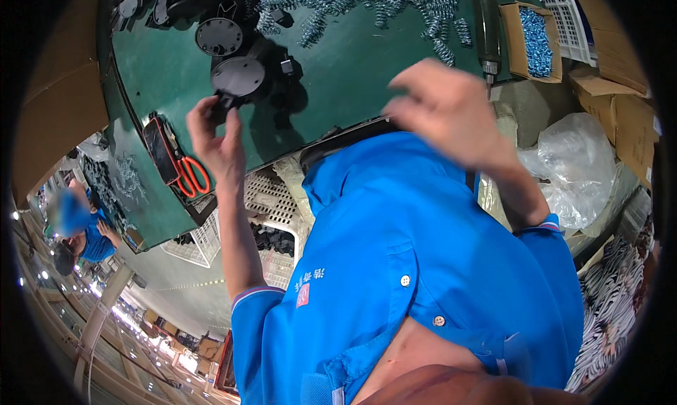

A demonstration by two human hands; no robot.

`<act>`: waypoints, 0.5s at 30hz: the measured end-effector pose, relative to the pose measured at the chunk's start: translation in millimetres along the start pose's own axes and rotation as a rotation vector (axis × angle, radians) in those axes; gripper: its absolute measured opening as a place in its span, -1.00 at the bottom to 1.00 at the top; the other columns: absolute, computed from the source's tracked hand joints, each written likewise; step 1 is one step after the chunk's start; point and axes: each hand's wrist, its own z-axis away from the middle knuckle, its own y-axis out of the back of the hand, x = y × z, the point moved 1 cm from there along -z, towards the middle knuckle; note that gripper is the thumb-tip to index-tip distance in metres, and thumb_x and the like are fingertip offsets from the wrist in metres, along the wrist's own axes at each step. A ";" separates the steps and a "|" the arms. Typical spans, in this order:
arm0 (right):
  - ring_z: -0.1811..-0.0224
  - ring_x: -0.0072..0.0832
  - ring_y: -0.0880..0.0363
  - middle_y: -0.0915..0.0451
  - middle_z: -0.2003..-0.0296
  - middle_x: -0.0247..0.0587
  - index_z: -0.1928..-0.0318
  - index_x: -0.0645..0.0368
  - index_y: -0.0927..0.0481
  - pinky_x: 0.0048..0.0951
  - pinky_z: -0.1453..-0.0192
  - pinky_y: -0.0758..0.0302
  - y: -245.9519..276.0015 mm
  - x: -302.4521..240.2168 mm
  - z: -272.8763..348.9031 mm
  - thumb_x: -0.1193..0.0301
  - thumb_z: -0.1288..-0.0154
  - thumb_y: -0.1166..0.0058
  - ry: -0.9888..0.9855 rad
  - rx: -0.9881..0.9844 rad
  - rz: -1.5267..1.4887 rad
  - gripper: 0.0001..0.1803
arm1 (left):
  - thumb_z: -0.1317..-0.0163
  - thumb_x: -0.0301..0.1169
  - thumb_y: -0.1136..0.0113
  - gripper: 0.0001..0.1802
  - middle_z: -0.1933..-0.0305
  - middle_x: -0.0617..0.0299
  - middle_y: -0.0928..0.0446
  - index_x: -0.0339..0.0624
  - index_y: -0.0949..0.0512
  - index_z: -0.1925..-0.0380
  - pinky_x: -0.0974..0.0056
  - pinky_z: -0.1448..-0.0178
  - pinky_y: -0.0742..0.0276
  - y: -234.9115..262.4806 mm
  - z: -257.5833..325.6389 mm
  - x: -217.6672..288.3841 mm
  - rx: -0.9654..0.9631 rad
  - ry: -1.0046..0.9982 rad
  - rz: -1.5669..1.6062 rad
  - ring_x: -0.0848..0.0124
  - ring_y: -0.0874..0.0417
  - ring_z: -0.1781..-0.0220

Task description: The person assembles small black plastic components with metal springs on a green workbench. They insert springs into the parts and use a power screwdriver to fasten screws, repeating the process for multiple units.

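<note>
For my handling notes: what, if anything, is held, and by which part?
The left hand appears to pinch a round black part by its near end; right hand: blurred, cannot tell.

A short line of pale characters (310, 274) is running across the chest of a bright blue shirt (458, 264), just left of center in the lower half of the frame. A small reddish square emblem (303, 295) is sitting directly beneath the line in the picture, on the same fabric, and is carrying lighter marks too small to make out. At the far right edge, a brown cardboard box (630, 133) is showing a small dark mark, likewise illegible.
</note>
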 end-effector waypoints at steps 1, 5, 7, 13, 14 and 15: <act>0.41 -0.43 -0.63 -0.63 0.36 -0.17 0.19 0.23 -0.65 -0.44 0.31 -0.52 6.7 30.4 7.6 0.37 -0.14 -0.31 -0.158 0.091 0.046 -0.74 | -0.19 -0.62 -0.24 -0.64 0.06 0.18 -0.48 -0.30 -0.48 -0.01 0.39 -0.10 -0.44 4.9 -1.2 19.8 0.027 -0.026 0.030 0.47 -0.53 0.06; 0.37 -0.23 -0.67 -0.67 0.37 -0.14 0.28 0.17 -0.69 -0.33 0.28 -0.56 31.1 96.1 19.9 0.28 -0.20 -0.25 -0.421 0.302 0.127 -0.79 | -0.18 -0.59 -0.07 -0.71 0.12 0.10 -0.50 -0.33 -0.55 0.08 0.31 -0.12 -0.40 11.0 -14.5 102.2 -0.046 -0.191 -0.158 0.32 -0.51 0.06; 0.35 -0.17 -0.68 -0.68 0.37 -0.11 0.30 0.16 -0.70 -0.29 0.26 -0.57 29.6 101.5 11.6 0.26 -0.21 -0.22 -0.358 0.338 0.180 -0.78 | -0.20 -0.53 -0.12 -0.73 0.22 0.10 -0.52 -0.32 -0.55 0.08 0.30 0.00 -0.46 -6.4 -24.9 122.2 -0.303 -0.152 -0.166 0.36 -0.54 0.17; 0.27 0.06 -0.67 -0.67 0.37 0.09 0.37 0.19 -0.70 -0.04 0.18 -0.58 8.2 105.9 -31.8 0.15 -0.25 -0.13 -0.536 0.058 0.575 -0.66 | -0.20 -0.18 -0.29 -0.54 0.30 0.01 -0.63 -0.35 -0.54 0.06 0.20 0.12 -0.57 -111.6 -42.0 116.8 -0.704 0.058 -0.229 0.22 -0.66 0.27; 0.27 0.08 -0.67 -0.67 0.37 0.11 0.38 0.20 -0.69 -0.03 0.17 -0.58 6.3 105.0 -38.3 0.15 -0.25 -0.13 -0.556 0.013 0.618 -0.65 | -0.18 -0.12 -0.33 -0.46 0.28 -0.06 -0.64 -0.34 -0.52 0.01 0.13 0.10 -0.60 -128.2 -45.1 106.3 -0.661 0.072 -0.212 0.13 -0.69 0.24; 0.24 0.09 -0.67 -0.67 0.33 0.12 0.37 0.23 -0.67 0.02 0.14 -0.58 4.6 108.3 -39.0 0.14 -0.24 -0.13 -0.568 -0.006 0.620 -0.64 | -0.15 -0.11 -0.37 -0.40 0.23 -0.11 -0.63 -0.32 -0.49 -0.05 0.10 0.08 -0.60 -141.3 -45.2 99.8 -0.579 0.039 -0.224 0.06 -0.69 0.19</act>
